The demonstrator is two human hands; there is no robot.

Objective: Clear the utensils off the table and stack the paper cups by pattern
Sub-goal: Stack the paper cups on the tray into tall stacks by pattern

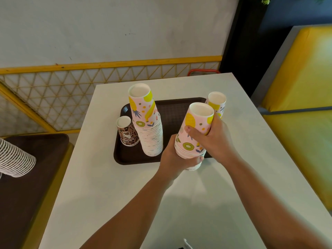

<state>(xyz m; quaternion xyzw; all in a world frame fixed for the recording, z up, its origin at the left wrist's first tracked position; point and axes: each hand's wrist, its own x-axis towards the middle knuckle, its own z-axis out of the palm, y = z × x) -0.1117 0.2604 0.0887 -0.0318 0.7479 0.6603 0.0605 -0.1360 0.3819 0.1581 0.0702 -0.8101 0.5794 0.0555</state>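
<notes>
- Held stack of fruit-pattern cups (193, 139): upside down, pink with pineapple and kiwi print, lifted over the near right edge of the tray, bases upward.
- Left hand (175, 157): fingers curled round the lower rims of the held stack, gripping it from beneath and from the left side.
- Right hand (212, 139): wrapped round the upper cup of the same stack, thumb across the printed front, fingers curled round the right side.
- Tall stack of fruit-pattern cups (148, 123): upside down, standing on the tray's left half, many rims showing at its foot, leaning a little.
- Leopard-print cup (128, 133): small, brown, upside down, on the tray just left of the tall stack.
- Third fruit-pattern cup (216, 103): upside down, at the tray's far right corner, partly hidden behind the right hand.
- Brown tray (177, 108): rectangular, lying on the white tabletop (125, 194).
- Striped cup stack (15, 159): lying on its side at the left edge of view, above a second dark tray (32, 186).
- Yellow bench seat (305, 87): to the right of the tabletop.
</notes>
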